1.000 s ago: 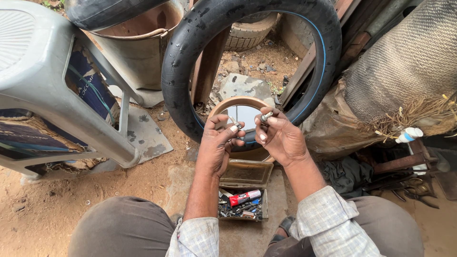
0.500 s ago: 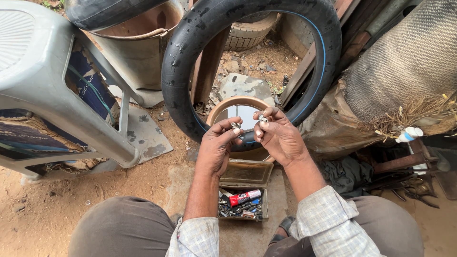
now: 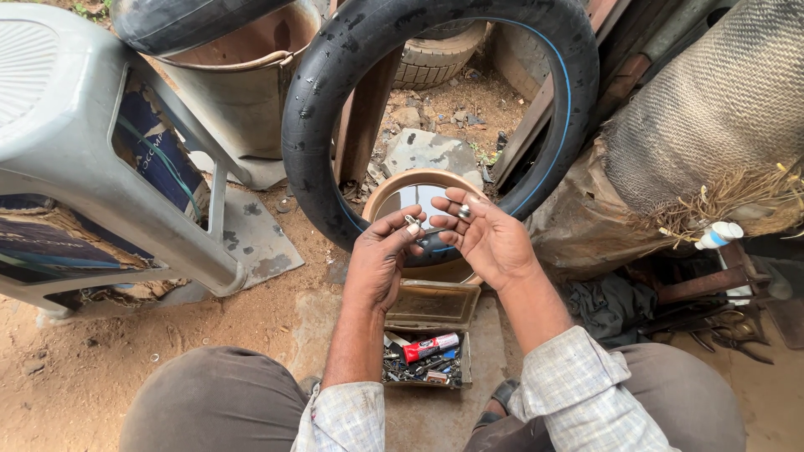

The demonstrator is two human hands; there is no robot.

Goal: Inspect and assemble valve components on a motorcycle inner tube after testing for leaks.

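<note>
Plastic chair (image 3: 75, 159): grey, at the left on the dirt ground.
Inner tube (image 3: 435, 109): black with a thin blue line — stands upright just beyond both hands.
Basin (image 3: 394, 194): round, water inside, directly behind the fingertips.
Open box (image 3: 429, 339): below the wrists, between the knees; holds small parts and a red tube (image 3: 430, 346).
Right hand (image 3: 486, 238): palm up, fingers loosely curled, a small metal piece (image 3: 463, 212) resting on the fingertips.
Left hand (image 3: 381, 259): thumb and forefinger pinched on a tiny metal part (image 3: 412, 222) — just beside the right fingertips.
</note>
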